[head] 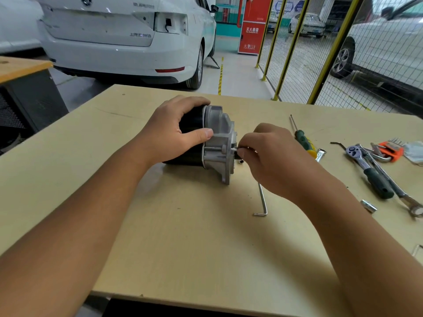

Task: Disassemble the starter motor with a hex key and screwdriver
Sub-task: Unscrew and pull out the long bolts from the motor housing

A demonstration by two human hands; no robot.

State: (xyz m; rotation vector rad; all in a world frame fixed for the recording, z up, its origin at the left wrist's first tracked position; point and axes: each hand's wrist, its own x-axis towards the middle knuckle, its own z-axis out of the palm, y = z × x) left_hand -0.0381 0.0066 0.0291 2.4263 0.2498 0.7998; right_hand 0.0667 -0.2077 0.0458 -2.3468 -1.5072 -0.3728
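Observation:
The starter motor [217, 143] lies on its side in the middle of the wooden table [160, 225], black body to the left, grey aluminium housing to the right. My left hand [174, 131] grips the black body, thumb on the housing edge. My right hand [272, 156] pinches a long bolt [234, 149] that sticks out of the housing's right face. A silver hex key [262, 200] lies on the table just below my right hand. A green and yellow screwdriver [303, 138] lies behind that hand.
At the right of the table lie a ratchet wrench [370, 172], a combination spanner [402, 195], an orange hex key set [389, 149], a loose socket [368, 205] and a black hex key [337, 144]. A white car stands beyond the table; a yellow mesh fence runs at the right.

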